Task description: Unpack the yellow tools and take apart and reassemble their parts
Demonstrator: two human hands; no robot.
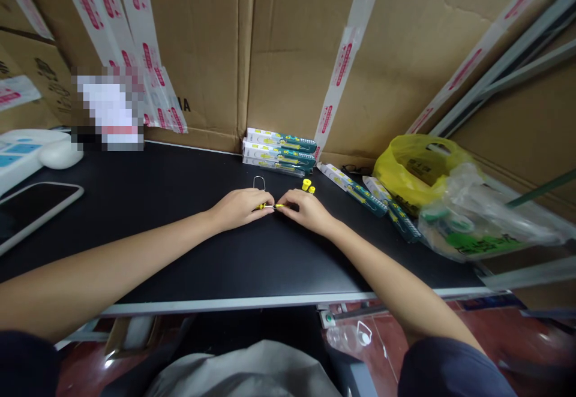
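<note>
Left hand (243,207) pinches a slim rod (268,206), right hand (309,210) a yellow piece (279,205), both partly hidden

Head cam's got me watching the left hand (245,208) pinch a yellow-and-white piece (263,206), right hand (309,210) pinching a thin yellow bit (279,205), black bench (288,259) below.

Your left forearm (135,262) and right forearm (382,265) slant inward from lower left and lower right; left grip (243,207) and right grip (308,207) nearly meet mid-frame, both pinching.
</note>
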